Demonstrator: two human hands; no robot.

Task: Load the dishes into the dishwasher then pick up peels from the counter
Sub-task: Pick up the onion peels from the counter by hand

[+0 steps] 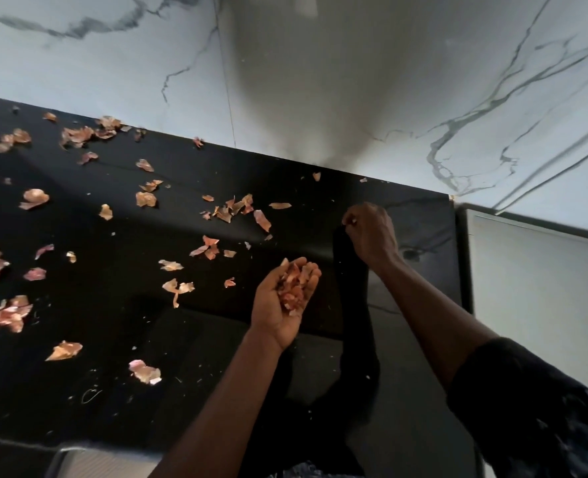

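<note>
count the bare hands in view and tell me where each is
2. The left hand hovers palm-up over the glossy black counter, cupping papery orange-pink peels. The right hand is farther back right, fingers curled down at the counter. No others show.

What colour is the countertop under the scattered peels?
Glossy black countertop, with orange-pink peels on it; head view.

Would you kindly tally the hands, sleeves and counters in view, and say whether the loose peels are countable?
Hands: 2, left hand cupping peels, right hand pinching what looks like a pale scrap.
Sleeves: 1, dark sleeve on the right arm.
Counters: 1, black counter.
Total: 4. Loose peels: too many to count.
</note>
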